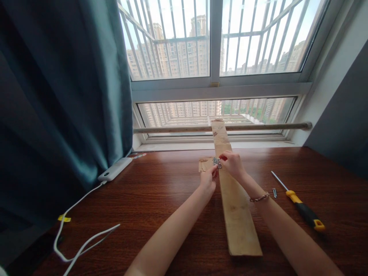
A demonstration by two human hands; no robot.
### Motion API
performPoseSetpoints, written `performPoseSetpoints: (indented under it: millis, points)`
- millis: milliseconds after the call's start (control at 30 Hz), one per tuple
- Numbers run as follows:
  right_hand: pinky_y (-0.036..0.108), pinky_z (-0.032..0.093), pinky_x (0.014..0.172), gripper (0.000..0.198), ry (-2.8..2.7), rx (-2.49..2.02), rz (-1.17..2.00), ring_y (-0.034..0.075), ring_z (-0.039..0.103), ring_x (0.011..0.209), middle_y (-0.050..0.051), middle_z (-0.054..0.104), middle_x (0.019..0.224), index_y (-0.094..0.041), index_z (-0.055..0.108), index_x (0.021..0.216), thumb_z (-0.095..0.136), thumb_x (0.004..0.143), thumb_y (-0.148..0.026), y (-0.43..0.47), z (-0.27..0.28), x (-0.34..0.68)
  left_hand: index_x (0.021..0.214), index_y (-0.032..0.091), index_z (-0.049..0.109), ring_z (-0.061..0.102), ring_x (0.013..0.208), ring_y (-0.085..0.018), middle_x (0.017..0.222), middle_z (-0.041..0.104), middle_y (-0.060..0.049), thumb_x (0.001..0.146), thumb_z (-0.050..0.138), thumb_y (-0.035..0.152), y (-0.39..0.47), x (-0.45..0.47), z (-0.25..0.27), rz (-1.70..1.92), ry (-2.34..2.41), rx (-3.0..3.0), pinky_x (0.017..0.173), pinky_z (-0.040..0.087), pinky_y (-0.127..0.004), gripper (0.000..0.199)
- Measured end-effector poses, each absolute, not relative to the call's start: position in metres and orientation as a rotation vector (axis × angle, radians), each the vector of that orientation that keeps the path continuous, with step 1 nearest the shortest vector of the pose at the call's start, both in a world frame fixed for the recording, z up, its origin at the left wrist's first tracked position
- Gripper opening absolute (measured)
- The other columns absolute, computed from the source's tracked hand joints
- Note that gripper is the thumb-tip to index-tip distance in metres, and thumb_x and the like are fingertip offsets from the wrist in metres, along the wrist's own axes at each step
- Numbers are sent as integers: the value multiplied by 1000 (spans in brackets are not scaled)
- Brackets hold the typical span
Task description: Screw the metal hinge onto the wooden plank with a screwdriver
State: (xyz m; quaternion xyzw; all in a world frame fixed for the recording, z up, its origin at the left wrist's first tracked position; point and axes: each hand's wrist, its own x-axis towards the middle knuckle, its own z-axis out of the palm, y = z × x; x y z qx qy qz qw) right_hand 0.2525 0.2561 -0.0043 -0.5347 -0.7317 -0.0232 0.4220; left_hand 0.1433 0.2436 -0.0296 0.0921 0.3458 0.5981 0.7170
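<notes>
Currently in hand: positioning or fastening of a small hinge-like metal plate (216, 162), as judged from its place just right of the frame's centre, where the short board (204, 165) is met by the long board (238, 214).
Left hand (209, 180): plate pinched by its lower edge between thumb and finger.
Right hand (233, 165): fingers curled in at the plate's upper right; whether anything is gripped between them cannot be told.
Next move: steady pressure and square alignment are judged to be called for, slippage being the likely fault.
Long board: pale, flat, straight-edged wood, roughened and flaked toward its far end, which is seen across the round rail (178, 129).
Short board: similar pale wood, rough-surfaced, projected leftward; whether it is overlapped cannot be told.
Screws (275, 193): slender, silvery, laid loose at the right.
Screwdriver (304, 211): bright, straight shank; moulded yellow-and-black handle, placed at the lower right.
Table (161, 191): dark reddish-brown, glossy, finely streaked.
Curtain (63, 84): heavy blue-green cloth, hung in deep folds, upper left.
</notes>
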Motion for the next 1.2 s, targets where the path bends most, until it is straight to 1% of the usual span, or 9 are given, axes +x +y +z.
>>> performPoseSetpoints:
  millis: [167, 233, 467, 600, 700, 800, 867, 1000, 1200]
  points:
    - [22, 43, 66, 15, -1811, -1285, -42, 14, 58, 67, 5, 64, 74, -14, 65, 84, 54, 75, -10, 256, -9, 249, 72, 9, 61, 61, 55, -10, 64, 66, -4, 66, 57, -8, 245, 143, -30, 1321, 766, 195, 55, 48, -17, 18]
    - [23, 43, 66, 15, -1803, -1311, -39, 14, 58, 67, 5, 64, 75, -14, 65, 86, 54, 75, -11, 255, -9, 248, 72, 9, 61, 61, 55, -10, 64, 66, -4, 66, 57, -8, 245, 143, -30, 1322, 763, 189, 55, 48, -17, 18]
    - [22, 38, 58, 5, -1632, -1476, -23, 13, 56, 59, 1, 64, 65, -18, 63, 73, 58, 74, -21, 253, -11, 247, 69, 10, 60, 60, 54, -9, 63, 65, -4, 66, 60, -5, 244, 142, -33, 1322, 772, 218, 53, 47, -17, 15]
    - [22, 38, 57, 10, -1529, -1460, 8, 12, 55, 56, 0, 62, 62, -17, 59, 66, 59, 75, -24, 256, -15, 251, 69, 10, 60, 59, 53, -8, 63, 65, -3, 64, 61, -5, 244, 142, -34, 1332, 762, 230, 51, 45, -16, 16]
    - [22, 40, 61, 12, -1620, -1317, -6, 13, 57, 63, 2, 64, 68, -17, 60, 66, 57, 77, -21, 257, -17, 253, 69, 10, 60, 59, 53, -8, 62, 65, -3, 66, 59, -5, 244, 142, -34, 1324, 764, 229, 50, 44, -15, 15]
    - [23, 41, 67, 12, -1779, -1195, -91, 15, 58, 73, 4, 65, 75, -17, 63, 71, 54, 79, -16, 256, -18, 252, 68, 10, 59, 59, 52, -8, 60, 64, -2, 67, 58, -6, 245, 142, -32, 1319, 773, 209, 50, 44, -16, 16]
    - [24, 41, 69, 13, -1863, -1173, -141, 16, 58, 76, 5, 65, 76, -17, 63, 74, 52, 80, -15, 256, -19, 250, 68, 9, 59, 58, 51, -8, 58, 63, -2, 67, 57, -6, 245, 142, -32, 1318, 778, 196, 50, 45, -16, 16]
    - [24, 40, 66, 14, -1803, -1256, -193, 16, 58, 71, 6, 65, 74, -15, 62, 74, 50, 81, -14, 254, -23, 246, 69, 8, 60, 60, 53, -9, 61, 65, -4, 68, 57, -7, 246, 142, -32, 1315, 767, 204, 54, 47, -18, 16]
    - [22, 37, 59, 13, -1640, -1383, -101, 14, 58, 62, 4, 65, 68, -16, 62, 69, 53, 78, -18, 252, -21, 243, 68, 7, 62, 62, 58, -10, 65, 66, -6, 67, 57, -7, 245, 142, -32, 1314, 725, 232, 60, 49, -19, 15]
